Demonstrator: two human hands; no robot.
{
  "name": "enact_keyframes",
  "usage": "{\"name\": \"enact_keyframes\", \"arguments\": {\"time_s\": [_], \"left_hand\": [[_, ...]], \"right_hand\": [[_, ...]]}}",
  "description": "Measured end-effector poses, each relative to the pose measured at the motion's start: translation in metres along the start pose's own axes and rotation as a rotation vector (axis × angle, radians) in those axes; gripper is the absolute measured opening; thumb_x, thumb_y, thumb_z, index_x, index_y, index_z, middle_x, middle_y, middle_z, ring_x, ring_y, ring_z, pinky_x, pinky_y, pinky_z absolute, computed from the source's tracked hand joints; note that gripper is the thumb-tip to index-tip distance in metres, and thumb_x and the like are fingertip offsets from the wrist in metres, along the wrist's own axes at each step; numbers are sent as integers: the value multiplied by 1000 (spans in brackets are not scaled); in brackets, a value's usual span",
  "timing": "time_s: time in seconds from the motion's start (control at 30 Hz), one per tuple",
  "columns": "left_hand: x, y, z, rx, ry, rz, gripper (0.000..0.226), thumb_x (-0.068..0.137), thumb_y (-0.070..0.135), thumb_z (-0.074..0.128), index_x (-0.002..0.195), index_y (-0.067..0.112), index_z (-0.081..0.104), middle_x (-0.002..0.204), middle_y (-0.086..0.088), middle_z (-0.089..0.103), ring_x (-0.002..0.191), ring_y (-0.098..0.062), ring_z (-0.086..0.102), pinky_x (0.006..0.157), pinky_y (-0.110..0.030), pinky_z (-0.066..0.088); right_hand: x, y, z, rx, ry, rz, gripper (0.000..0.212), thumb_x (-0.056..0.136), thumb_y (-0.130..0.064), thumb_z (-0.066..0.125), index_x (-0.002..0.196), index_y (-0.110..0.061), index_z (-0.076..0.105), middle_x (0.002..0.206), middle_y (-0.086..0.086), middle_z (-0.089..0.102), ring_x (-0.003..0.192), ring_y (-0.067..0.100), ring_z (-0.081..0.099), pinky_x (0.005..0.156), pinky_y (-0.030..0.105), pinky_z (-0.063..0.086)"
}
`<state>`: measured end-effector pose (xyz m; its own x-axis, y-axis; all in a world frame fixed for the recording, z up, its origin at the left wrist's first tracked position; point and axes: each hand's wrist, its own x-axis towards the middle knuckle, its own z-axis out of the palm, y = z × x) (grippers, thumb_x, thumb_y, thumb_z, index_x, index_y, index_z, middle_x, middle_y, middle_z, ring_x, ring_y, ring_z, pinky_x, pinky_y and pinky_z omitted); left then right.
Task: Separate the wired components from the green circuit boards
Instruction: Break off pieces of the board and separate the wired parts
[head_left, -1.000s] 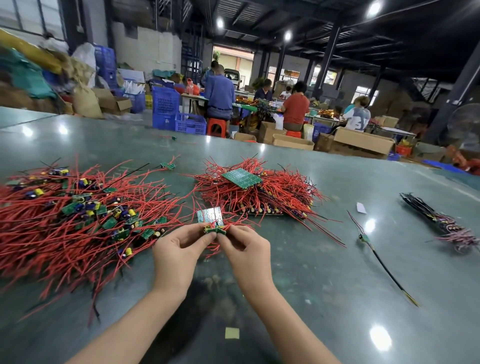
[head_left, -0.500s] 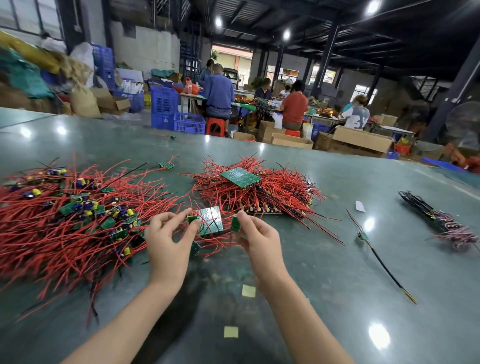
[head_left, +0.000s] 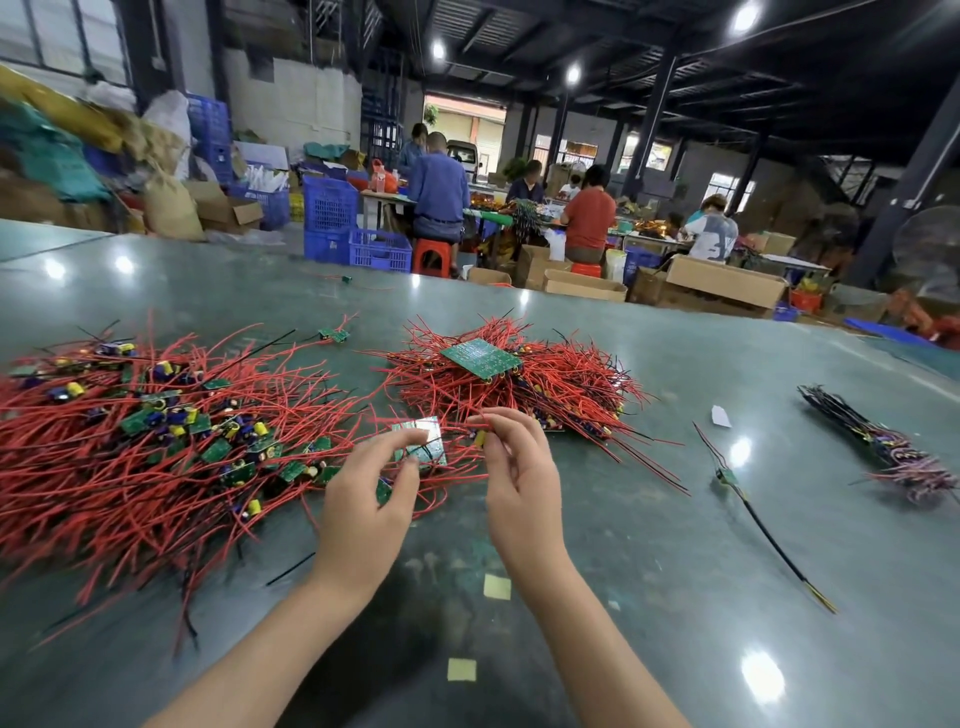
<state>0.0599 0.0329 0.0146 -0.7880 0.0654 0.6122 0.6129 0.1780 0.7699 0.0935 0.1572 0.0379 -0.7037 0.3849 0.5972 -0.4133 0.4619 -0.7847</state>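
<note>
I sit at a wide green desk, and I describe everything from the small green circuit board that lies in front of me, with light shining on its face. My left hand is just at the near left corner of this board; the fingers are curled and the fingertips touch its near edge, and another small green piece sits under the thumb, but I cannot tell how firm the grip is. My right hand is just to the right of the board. Its thumb and first finger pinch a wired component, a small yellow part with red wires, and the other fingers are spread loosely.

To the left of the board spreads a big pile of separated components, red wires mixed with little green pieces and yellow and blue parts. Behind the board, a little to the right, is a second heap of red wires with a larger green board on top. Far to the right lies a dark wire bundle, and between it and the board one single black-wired piece. Near me are two yellow paper squares on the desk.
</note>
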Motion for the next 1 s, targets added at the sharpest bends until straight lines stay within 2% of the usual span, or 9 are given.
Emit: {"name": "enact_keyframes", "arguments": {"time_s": [0.17, 0.27, 0.33, 0.47, 0.57, 0.63, 0.7, 0.8, 1.0], "left_hand": [[4, 2, -4, 85, 1, 33, 36, 86, -4, 58, 107, 24, 67, 104, 19, 63, 103, -7, 54, 93, -29, 43], [6, 4, -7, 218, -37, 241, 22, 87, 16, 58, 104, 18, 72, 107, 10, 65, 103, -18, 53, 96, -31, 38], [5, 6, -9, 240, -83, 275, 31, 88, 32, 52, 104, 15, 73, 111, 6, 65, 108, -21, 53, 101, -32, 36], [3, 7, -9, 235, -93, 394, 31, 90, 31, 50, 110, 16, 70, 123, -2, 58, 118, -22, 46, 106, -31, 32], [0, 7, -5, 22, -113, 268, 24, 87, 15, 59, 109, 17, 68, 122, -2, 57, 113, -15, 53, 100, -25, 40], [-2, 8, -3, -151, -169, 105, 20, 89, 19, 61, 108, 21, 65, 117, 3, 60, 112, -13, 57, 97, -30, 44], [-3, 9, -3, -210, -214, -1, 22, 87, 29, 60, 108, 33, 61, 110, 11, 64, 110, -5, 57, 96, -22, 43], [-3, 10, -4, -115, -228, 17, 19, 83, 36, 55, 100, 43, 59, 93, 20, 67, 94, 8, 59, 81, -6, 40], [-3, 10, -4, -194, -145, 30, 4, 90, 29, 59, 91, 31, 63, 77, 11, 65, 68, 1, 58, 64, -16, 47]], "right_hand": [[1, 6, -3, -249, 69, -140, 22, 93, -3, 49, 99, -7, 70, 102, 1, 50, 103, 17, 44, 91, 16, 35], [2, 6, -4, -261, 59, -173, 22, 91, -7, 47, 95, -7, 69, 100, 1, 53, 101, 19, 45, 91, 12, 32], [3, 7, -3, -265, 24, -189, 22, 91, -8, 46, 94, -5, 68, 100, 1, 54, 100, 18, 45, 90, 10, 31], [3, 7, -2, -163, 6, -140, 23, 90, -10, 44, 91, -9, 66, 96, -10, 54, 101, 8, 45, 90, 19, 36], [5, 6, -5, -50, -18, -105, 23, 90, -6, 46, 87, -22, 62, 95, -15, 55, 100, 6, 47, 90, 22, 37], [2, 4, -4, -40, -72, -145, 22, 89, -6, 47, 84, -22, 61, 94, -14, 57, 100, 8, 48, 90, 19, 36], [-2, 4, 1, -40, -140, -185, 20, 89, -5, 47, 82, -16, 62, 93, -14, 57, 101, 10, 49, 90, 23, 39], [-3, 2, 4, -29, -163, -218, 20, 90, -2, 47, 83, -12, 64, 93, -16, 56, 101, 8, 48, 89, 27, 42], [-7, -1, 5, -159, -137, -324, 29, 82, -11, 60, 109, -17, 66, 110, -10, 53, 110, 8, 44, 98, 19, 34]]}}
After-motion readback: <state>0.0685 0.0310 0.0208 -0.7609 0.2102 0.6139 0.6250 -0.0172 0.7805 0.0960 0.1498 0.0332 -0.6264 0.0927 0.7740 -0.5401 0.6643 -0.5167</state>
